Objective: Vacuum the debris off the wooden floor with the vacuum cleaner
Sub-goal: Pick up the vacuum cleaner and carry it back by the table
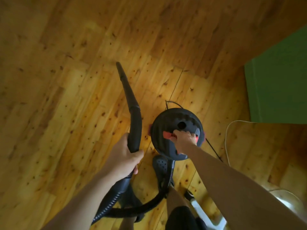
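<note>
- The round black vacuum cleaner [167, 130] is over the wooden floor [66, 80]; I cannot tell whether it is lifted or resting.
- The right hand [185, 139] grasps the red handle [167, 134] on its top.
- Left of the vacuum cleaner, the left hand [123, 157] grasps the black wand [131, 100].
- Right of the vacuum cleaner lie a white cord [226, 135] and a green panel [279, 80].

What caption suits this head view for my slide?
Left hand holds vacuum wand, right hand grips canister handle, wooden floor.
</note>
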Demonstrator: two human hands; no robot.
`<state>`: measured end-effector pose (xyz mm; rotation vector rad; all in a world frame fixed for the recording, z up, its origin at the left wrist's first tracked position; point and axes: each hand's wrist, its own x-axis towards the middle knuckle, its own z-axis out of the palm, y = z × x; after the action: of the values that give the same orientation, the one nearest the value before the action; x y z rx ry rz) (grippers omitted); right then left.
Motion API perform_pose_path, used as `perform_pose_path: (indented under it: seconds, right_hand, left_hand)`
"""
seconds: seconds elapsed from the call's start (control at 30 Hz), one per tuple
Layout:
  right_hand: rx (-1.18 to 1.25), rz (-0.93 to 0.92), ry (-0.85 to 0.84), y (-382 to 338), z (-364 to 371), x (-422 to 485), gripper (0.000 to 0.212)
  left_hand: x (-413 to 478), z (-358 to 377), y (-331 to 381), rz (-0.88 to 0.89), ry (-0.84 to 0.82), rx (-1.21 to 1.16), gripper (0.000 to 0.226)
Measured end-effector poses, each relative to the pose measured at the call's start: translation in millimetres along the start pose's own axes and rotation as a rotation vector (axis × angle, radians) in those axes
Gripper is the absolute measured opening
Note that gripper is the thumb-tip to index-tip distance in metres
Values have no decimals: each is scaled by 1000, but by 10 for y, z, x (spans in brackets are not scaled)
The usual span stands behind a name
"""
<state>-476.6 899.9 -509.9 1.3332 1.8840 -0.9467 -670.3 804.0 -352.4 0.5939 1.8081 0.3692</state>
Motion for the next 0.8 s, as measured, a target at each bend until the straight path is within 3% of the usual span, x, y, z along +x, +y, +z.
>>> perform_pose_path:
  seconds: [0.1,0.3,0.53,0.7,0.8]
  right_hand:
    - [62,7,-33,66,19,124,15]
    - [124,42,85,50,139,173,19]
    - [96,43,50,62,163,196,14]
    - [85,49,-161,9,-91,190,23]
    - [90,22,-199,-19,-126,107,29]
  left_hand:
    - [172,166,-18,-17,-34,-15,28]
    - [473,455,75,-25,-43,-99,29]
    - [429,386,84,-24,-36,-91,27]
    - [249,136,127,6,-14,-6,25]
    - [65,37,185,6,-17,-1,25]
